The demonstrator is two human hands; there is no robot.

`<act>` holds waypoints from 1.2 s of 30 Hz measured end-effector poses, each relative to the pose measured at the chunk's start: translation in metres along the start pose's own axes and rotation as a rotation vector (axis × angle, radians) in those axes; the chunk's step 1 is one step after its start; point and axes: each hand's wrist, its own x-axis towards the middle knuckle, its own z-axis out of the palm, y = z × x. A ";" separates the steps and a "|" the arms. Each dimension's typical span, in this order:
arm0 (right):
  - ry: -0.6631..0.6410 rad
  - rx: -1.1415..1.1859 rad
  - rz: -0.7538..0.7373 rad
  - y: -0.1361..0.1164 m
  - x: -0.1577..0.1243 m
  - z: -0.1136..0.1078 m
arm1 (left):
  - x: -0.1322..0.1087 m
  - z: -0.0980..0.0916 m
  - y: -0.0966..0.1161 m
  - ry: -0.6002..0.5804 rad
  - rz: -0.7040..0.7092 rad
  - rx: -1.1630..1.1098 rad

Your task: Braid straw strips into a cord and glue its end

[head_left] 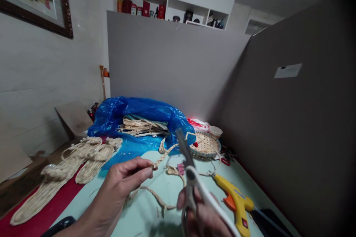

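Observation:
My left hand [124, 181] pinches a braided straw cord [164, 154] that runs up toward the blue bag. Its fingers are closed on the cord's end. My right hand [204, 216] grips white-handled scissors [191, 177], blades pointing up and away, close to the cord just right of my left fingertips. More braided cord [155, 196] trails on the pale green table [155, 222] below both hands.
A yellow glue gun [236, 202] lies right of the scissors. A blue plastic bag [139, 118] holds straw strips. Woven straw sandals [69, 166] rest at left on red cloth. A round woven tray [205, 144] and a white cup [215, 131] sit behind. Grey partitions enclose the back and right.

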 end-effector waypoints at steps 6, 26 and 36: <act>0.120 0.193 -0.180 0.001 0.003 0.004 | -0.020 0.000 -0.019 -0.010 0.056 0.280; 0.223 0.233 -0.184 0.002 0.003 0.016 | -0.038 0.016 -0.035 -0.175 -0.068 0.507; 0.333 -0.963 -0.627 0.009 -0.002 -0.014 | -0.038 0.004 -0.024 -0.002 -0.092 0.377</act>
